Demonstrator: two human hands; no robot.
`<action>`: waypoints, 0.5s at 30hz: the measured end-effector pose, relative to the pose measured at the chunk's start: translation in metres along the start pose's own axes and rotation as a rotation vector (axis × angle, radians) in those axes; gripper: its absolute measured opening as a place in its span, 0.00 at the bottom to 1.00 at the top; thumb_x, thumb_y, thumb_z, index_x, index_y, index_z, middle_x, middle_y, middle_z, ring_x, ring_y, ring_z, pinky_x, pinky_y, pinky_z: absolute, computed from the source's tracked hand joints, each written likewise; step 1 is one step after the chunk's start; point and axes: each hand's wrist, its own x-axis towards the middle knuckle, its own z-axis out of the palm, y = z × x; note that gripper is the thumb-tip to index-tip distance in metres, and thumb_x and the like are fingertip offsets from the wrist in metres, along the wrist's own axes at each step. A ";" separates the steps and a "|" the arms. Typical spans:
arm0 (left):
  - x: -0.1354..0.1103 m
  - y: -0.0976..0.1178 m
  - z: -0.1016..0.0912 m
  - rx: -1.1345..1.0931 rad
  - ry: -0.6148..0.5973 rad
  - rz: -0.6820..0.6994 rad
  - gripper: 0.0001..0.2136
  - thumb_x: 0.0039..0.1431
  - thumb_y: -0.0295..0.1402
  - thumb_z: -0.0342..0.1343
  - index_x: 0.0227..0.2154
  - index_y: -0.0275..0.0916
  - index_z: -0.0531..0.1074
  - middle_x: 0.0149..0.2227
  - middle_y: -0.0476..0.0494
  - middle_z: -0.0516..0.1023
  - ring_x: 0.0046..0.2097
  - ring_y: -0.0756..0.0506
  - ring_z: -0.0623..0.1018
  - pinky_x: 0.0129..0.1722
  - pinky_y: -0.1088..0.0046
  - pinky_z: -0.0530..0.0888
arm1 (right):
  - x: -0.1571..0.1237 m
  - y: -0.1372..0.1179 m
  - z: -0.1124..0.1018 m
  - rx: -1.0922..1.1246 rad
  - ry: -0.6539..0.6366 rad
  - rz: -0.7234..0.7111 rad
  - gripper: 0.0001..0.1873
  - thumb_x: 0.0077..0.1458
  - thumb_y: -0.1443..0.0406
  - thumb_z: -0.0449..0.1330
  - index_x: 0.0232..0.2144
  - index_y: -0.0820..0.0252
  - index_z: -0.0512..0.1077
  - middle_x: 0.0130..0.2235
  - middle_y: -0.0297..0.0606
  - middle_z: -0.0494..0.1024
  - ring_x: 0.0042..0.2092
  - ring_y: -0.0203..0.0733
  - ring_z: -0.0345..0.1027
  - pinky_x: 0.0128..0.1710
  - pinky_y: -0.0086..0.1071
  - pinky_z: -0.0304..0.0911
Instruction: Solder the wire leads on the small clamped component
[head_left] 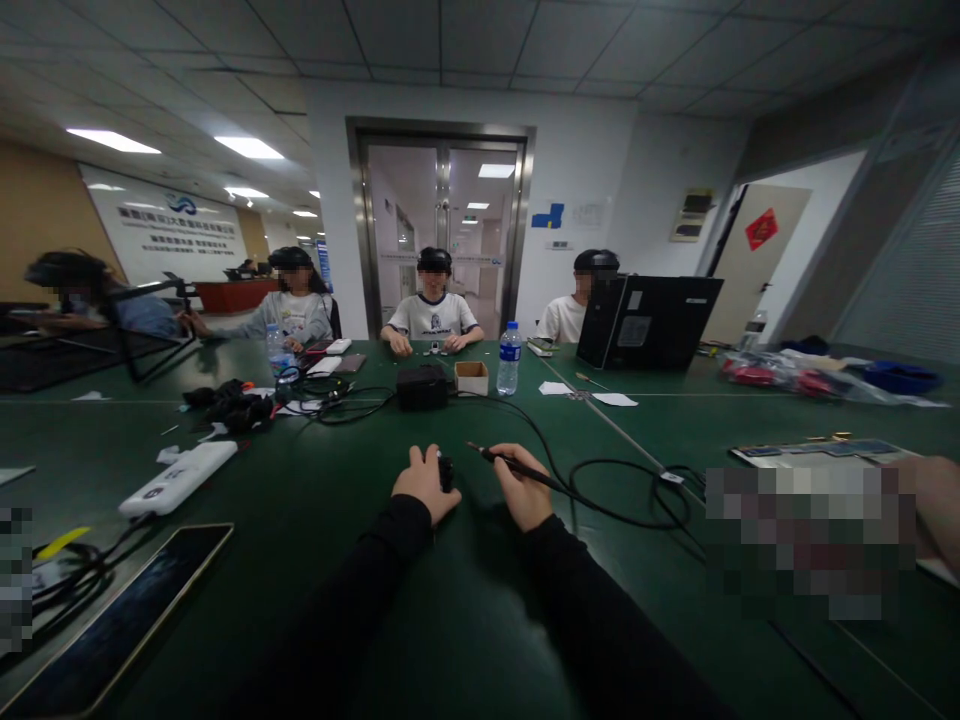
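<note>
Both arms reach forward in black sleeves, hands close together.
Left hand (pixel 425 483) loosely curled; right hand (pixel 523 488) fisted, fingers closed.

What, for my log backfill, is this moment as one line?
left hand: holds black part | right hand: holds corded tool | both over green table

The room is dim, lit from above by ceiling panels (pixel 112 140) at upper left and by the bright corridor behind the glass door (pixel 442 230). The dark green counter (pixel 315 560) shows a faint sheen and only soft shadows. The left hand (pixel 424 482) and right hand (pixel 525 487) stand out pale and fairly sharp. The corded black tool (pixel 517 466) in the right hand nearly melts into the counter. Wide-angle distortion bends the ceiling lines and counter edges near the borders. Pixelated blocks mask patches at both sides.
</note>
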 end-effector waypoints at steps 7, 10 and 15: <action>-0.012 0.021 0.004 0.007 -0.019 0.000 0.37 0.48 0.44 0.55 0.60 0.35 0.53 0.57 0.27 0.57 0.47 0.33 0.76 0.44 0.62 0.70 | 0.002 -0.001 0.001 0.063 0.039 0.036 0.10 0.48 0.63 0.56 0.31 0.59 0.76 0.33 0.39 0.80 0.34 0.42 0.73 0.32 0.32 0.67; -0.015 0.021 0.003 0.019 -0.014 -0.017 0.36 0.49 0.46 0.54 0.61 0.37 0.54 0.58 0.29 0.57 0.48 0.34 0.76 0.45 0.63 0.69 | 0.002 -0.004 0.002 0.071 0.058 0.038 0.09 0.46 0.64 0.57 0.30 0.59 0.76 0.32 0.38 0.80 0.33 0.42 0.73 0.32 0.32 0.68; -0.008 0.005 -0.001 -0.052 -0.093 -0.018 0.41 0.50 0.56 0.49 0.64 0.43 0.50 0.57 0.31 0.61 0.51 0.32 0.74 0.47 0.63 0.69 | 0.002 -0.012 0.006 0.082 0.034 0.055 0.10 0.46 0.64 0.57 0.31 0.59 0.77 0.31 0.38 0.80 0.31 0.41 0.72 0.31 0.32 0.68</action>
